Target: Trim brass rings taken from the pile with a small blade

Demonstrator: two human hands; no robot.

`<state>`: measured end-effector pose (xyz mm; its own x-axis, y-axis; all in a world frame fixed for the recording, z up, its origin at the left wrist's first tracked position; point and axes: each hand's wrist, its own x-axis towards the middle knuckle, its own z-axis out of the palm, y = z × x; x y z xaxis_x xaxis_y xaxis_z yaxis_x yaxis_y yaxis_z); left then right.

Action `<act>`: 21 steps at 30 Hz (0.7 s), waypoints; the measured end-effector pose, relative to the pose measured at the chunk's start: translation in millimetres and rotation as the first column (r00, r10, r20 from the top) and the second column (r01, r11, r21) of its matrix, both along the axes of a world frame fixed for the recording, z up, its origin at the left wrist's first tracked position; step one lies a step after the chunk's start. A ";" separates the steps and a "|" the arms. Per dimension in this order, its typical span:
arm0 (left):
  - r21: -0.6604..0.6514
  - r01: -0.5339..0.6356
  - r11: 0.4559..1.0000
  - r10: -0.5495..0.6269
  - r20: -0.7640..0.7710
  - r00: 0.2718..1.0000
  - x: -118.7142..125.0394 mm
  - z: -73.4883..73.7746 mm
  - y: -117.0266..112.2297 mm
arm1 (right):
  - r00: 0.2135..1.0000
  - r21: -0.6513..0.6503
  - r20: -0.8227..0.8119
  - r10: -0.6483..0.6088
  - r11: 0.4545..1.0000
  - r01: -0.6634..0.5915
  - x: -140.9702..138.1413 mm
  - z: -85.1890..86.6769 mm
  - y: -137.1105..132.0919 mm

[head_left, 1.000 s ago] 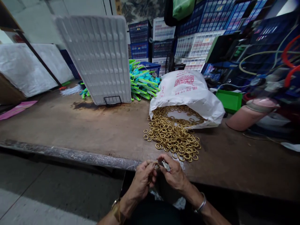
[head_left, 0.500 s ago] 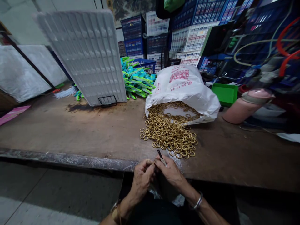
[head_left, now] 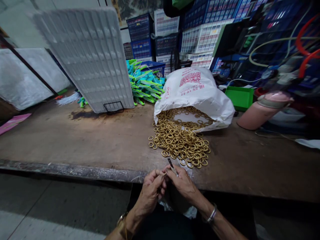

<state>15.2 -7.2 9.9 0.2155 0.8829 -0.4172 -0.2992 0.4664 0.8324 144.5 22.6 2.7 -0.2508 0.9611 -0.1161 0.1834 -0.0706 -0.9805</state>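
At the table's front edge my left hand point(head_left: 151, 188) is closed in a pinch. A gold-coloured ring point(head_left: 164, 174) shows as a small sliver at its fingertips; the rest is hidden by fingers. My right hand point(head_left: 183, 183) meets it there, fingers closed around a small knife point(head_left: 172, 167) whose dark blade points up and away from me. Just beyond both hands lies a heap of gold rings point(head_left: 181, 143). They spill from the mouth of a white sack point(head_left: 197, 90) with red print, lying on its side.
On the wooden table point(head_left: 100, 143) stand a ribbed white panel point(head_left: 87, 60), green-and-blue plastic pieces point(head_left: 145, 83), a green tray point(head_left: 240, 98) and a pink bottle point(head_left: 262, 111). Stacked crates point(head_left: 197, 36) rise behind. A pink sheet point(head_left: 13, 122) lies far left.
My left hand has turned slightly, and its lower fingers have shifted below the pinch. The right hand keeps its hold on the knife. The whole view has moved a little.
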 end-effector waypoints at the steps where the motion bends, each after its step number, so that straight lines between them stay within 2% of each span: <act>1: 0.000 0.004 1.000 -0.004 0.014 1.000 -0.4 0.3 -0.1 | 1.000 0.011 0.003 -0.002 1.000 0.002 0.3 -1.0 0.3; 5: 0.005 0.018 1.000 -0.018 0.058 0.998 -1.3 -1.4 -0.2 | 0.999 0.046 0.041 -0.011 0.999 0.009 1.3 -5.0 1.3; 8: 0.001 -0.007 1.000 0.007 0.035 0.999 -1.1 -2.7 0.3 | 0.980 0.118 0.190 -0.050 0.993 0.027 3.3 -6.1 0.2; 11: 0.017 -0.047 0.999 0.048 -0.017 0.999 0.0 -0.6 1.7 | 0.910 0.217 0.413 -0.033 0.974 -0.063 5.0 -5.5 -3.6; 14: 0.035 -0.053 0.998 0.054 -0.043 0.998 1.5 4.5 3.0 | 0.819 0.243 0.573 0.024 0.950 -0.198 4.7 -4.3 -8.1; 17: 0.043 -0.055 0.998 0.058 -0.077 0.995 2.3 8.1 3.1 | 0.759 0.253 0.651 0.016 0.938 -0.237 3.2 -3.8 -10.5; 21: 0.077 -0.066 0.995 0.075 -0.122 0.990 0.5 5.3 1.5 | 0.730 0.257 0.683 0.013 0.932 -0.257 1.4 -2.1 -11.1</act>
